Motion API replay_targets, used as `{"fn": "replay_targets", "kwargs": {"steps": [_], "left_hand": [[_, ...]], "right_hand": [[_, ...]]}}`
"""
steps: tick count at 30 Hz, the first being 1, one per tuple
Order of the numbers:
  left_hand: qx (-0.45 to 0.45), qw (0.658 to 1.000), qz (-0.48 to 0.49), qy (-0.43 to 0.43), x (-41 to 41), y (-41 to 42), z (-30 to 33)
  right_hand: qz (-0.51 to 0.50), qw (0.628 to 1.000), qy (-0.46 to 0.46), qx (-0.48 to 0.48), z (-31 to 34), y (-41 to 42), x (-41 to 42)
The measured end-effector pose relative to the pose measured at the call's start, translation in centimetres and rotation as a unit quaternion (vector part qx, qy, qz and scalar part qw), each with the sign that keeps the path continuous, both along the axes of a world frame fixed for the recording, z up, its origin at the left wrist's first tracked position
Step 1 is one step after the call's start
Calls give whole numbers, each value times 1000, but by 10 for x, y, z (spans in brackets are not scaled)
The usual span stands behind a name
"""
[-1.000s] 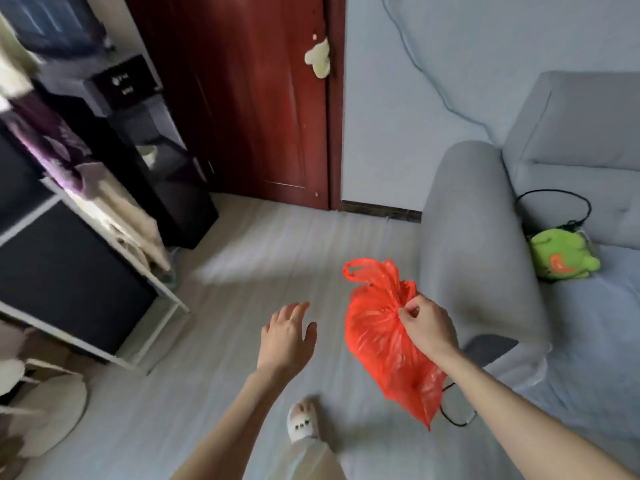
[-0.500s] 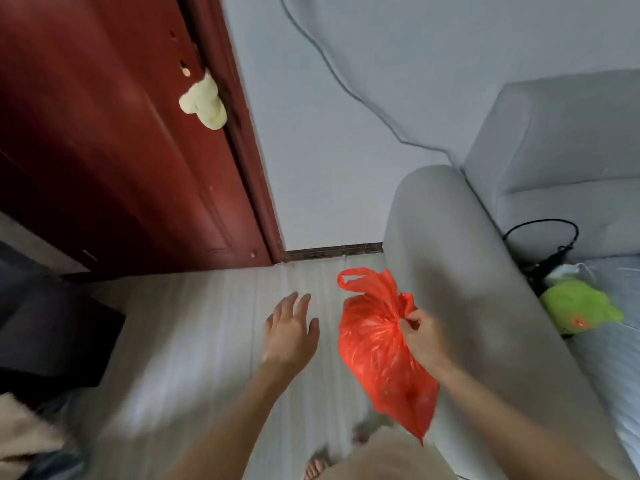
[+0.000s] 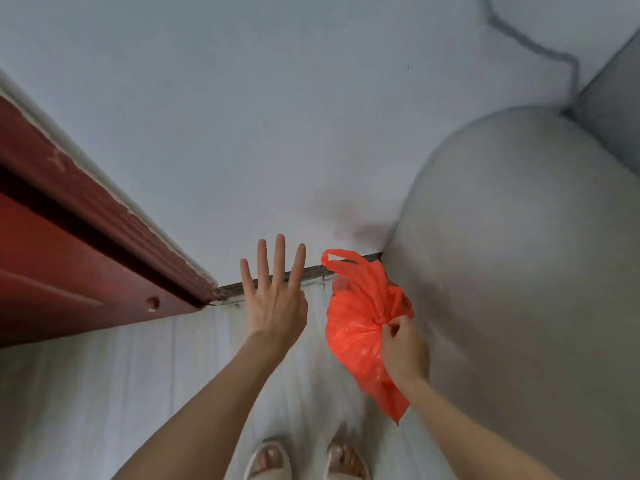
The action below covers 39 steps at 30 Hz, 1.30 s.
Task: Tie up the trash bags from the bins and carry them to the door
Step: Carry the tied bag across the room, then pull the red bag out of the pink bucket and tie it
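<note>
The red trash bag (image 3: 360, 327) hangs in the air over the floor (image 3: 138, 393), just right of centre, with the grey sofa arm (image 3: 512, 271) at its 3 o'clock and the red door (image 3: 69, 271) away at 9 o'clock. The right hand (image 3: 403, 344) pinches the bag at its gathered neck, fingers (image 3: 393, 329) curled around the knot; the bag's body lies at 9 o'clock of those fingers and its tail sags toward 6 o'clock. A loose handle loop sticks up at 12 o'clock. The left hand (image 3: 277, 299) is spread flat, holding nothing. The pinch looks narrow, so the thin plastic could slip free or the knot could loosen, spilling the contents by the wall.
</note>
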<state>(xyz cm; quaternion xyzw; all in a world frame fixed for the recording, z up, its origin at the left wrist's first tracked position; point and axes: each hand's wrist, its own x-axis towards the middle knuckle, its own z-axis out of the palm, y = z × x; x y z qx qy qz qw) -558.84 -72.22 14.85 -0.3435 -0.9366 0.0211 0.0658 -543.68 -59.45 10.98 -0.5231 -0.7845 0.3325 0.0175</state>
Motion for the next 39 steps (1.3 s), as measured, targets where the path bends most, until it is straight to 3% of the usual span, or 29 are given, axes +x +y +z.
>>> {"fn": "replay_targets", "kwargs": {"steps": [1, 7, 13, 17, 22, 25, 28, 34, 39], "left_hand": [[11, 1000, -13, 11, -25, 22, -51], [40, 990, -71, 116, -113, 94, -178], [95, 979, -61, 171, -143, 110, -225], [71, 992, -55, 89, -132, 108, -217], [-65, 993, -43, -87, -92, 95, -139], [-82, 978, -84, -171, -58, 87, -44], [-42, 962, -152, -223, -5, 74, 63], [94, 916, -255, -294, 123, 50, 219], [56, 855, -365, -364, 283, 17, 301]], "right_hand": [[-7, 1000, 4, 14, -51, 17, -20], [-107, 990, 64, 67, -205, 76, -78], [-105, 993, 27, 44, -261, 74, -83], [-36, 999, -23, -11, -251, 78, -82], [35, 999, -24, -24, -156, 64, -69], [22, 999, 10, -49, -48, 47, -42], [-25, 996, 46, -65, 74, 19, 7], [-101, 988, 109, -36, 250, -38, 141], [-250, 962, 105, -2, 340, -115, 314]]}}
